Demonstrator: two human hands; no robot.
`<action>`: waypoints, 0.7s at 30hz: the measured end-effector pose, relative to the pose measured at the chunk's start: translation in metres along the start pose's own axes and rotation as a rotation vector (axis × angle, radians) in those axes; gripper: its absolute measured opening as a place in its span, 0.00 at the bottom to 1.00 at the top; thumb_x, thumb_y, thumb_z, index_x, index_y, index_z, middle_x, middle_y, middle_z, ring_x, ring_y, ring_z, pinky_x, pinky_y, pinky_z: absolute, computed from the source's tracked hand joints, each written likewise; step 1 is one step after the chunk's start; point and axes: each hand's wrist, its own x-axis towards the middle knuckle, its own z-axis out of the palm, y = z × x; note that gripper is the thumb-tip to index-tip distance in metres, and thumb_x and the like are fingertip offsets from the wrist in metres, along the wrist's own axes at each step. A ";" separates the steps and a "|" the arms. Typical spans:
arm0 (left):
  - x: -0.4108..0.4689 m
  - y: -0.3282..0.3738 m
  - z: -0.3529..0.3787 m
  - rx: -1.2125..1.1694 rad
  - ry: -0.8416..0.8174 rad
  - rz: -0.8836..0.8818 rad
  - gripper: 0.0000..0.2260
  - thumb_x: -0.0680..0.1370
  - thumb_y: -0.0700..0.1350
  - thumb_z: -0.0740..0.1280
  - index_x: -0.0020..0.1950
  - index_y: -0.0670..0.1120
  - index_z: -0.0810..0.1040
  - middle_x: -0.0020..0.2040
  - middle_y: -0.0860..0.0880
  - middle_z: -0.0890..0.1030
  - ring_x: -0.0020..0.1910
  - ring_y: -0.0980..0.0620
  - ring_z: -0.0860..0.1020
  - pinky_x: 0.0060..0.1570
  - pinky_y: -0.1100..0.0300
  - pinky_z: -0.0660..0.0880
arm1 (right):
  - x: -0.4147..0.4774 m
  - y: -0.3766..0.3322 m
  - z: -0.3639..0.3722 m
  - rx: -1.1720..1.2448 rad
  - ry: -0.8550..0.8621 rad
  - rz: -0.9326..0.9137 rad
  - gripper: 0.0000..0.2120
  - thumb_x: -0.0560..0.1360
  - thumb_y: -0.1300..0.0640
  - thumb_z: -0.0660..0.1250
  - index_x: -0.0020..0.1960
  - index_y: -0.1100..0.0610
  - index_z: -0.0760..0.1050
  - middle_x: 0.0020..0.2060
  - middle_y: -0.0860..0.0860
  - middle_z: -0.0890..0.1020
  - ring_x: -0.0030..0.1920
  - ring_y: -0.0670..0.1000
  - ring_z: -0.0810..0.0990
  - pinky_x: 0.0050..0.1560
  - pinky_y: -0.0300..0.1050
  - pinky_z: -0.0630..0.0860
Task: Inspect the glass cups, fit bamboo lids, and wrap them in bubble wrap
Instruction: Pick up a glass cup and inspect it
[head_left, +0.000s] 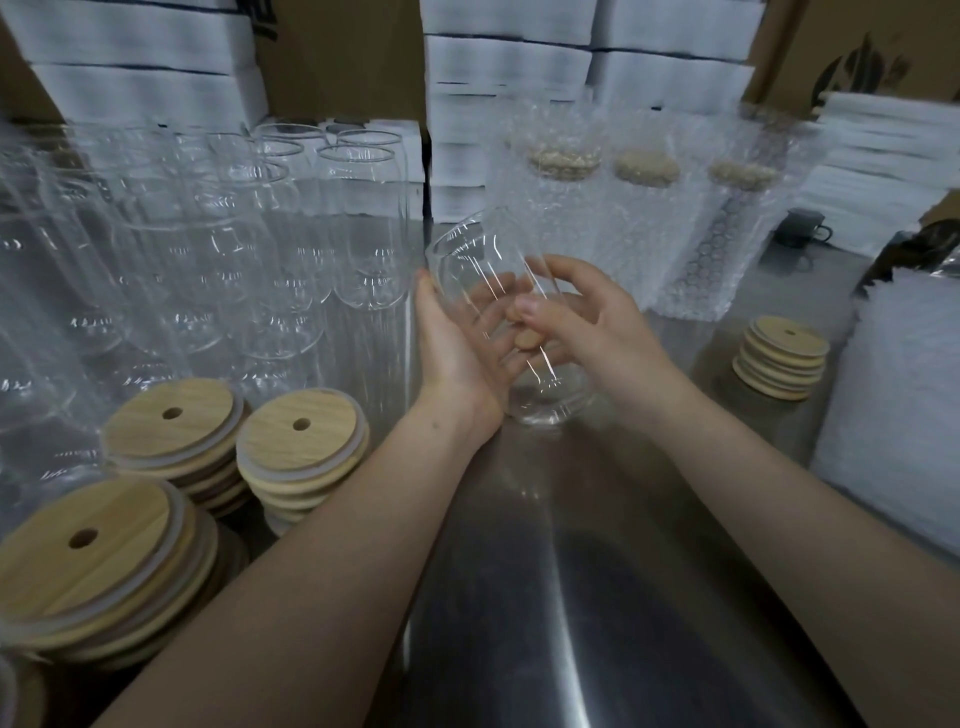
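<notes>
Head view: you hold one cup (480, 260) up off the tabletop (597, 571), tilted, mouth up and to the left, base down toward you. My read is that the tilt lets light run along the wall so chips or cracks would show; this looks like the inspection step, with no lid on this cup yet.

Left hand (457, 343): palm up, fingers fairly straight and spread, cradling the cup from below and behind; you see the fingers through the glass. Right hand (592, 322): curled round the lower half, thumb pressed on the near wall, fingers wrapped to the far side. Between them the cup looks ready to be turned.

Layout suits the sequence:
- bare cups (208, 249) massed at left;
- lids (171, 431) stacked at near left, just beside your left forearm, and one more stack (782, 364) at right;
- wrapped cups (623, 223) stand at the back, lids on;
- bubble wrap (904, 395) piled at right, near your right arm.

Whether the glass has flaws, I cannot tell.
</notes>
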 end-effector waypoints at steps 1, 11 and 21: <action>0.000 0.000 0.000 -0.002 -0.007 -0.005 0.33 0.80 0.68 0.47 0.53 0.44 0.81 0.50 0.45 0.85 0.48 0.46 0.84 0.50 0.49 0.81 | 0.001 0.001 0.000 0.044 -0.011 0.002 0.20 0.73 0.55 0.72 0.64 0.52 0.72 0.42 0.52 0.84 0.37 0.46 0.82 0.42 0.43 0.80; 0.001 0.001 -0.001 0.031 0.007 0.007 0.33 0.80 0.67 0.45 0.52 0.43 0.79 0.51 0.42 0.85 0.45 0.43 0.85 0.47 0.48 0.81 | -0.004 0.001 0.007 -0.538 0.163 -0.267 0.26 0.70 0.36 0.59 0.61 0.51 0.70 0.54 0.47 0.71 0.53 0.40 0.71 0.52 0.29 0.67; -0.006 -0.004 0.009 -0.045 0.107 0.081 0.23 0.84 0.56 0.47 0.53 0.44 0.76 0.53 0.39 0.82 0.43 0.43 0.83 0.46 0.50 0.81 | -0.019 -0.012 0.028 -0.810 0.151 -0.184 0.38 0.74 0.36 0.61 0.77 0.55 0.58 0.66 0.55 0.71 0.66 0.54 0.71 0.65 0.53 0.70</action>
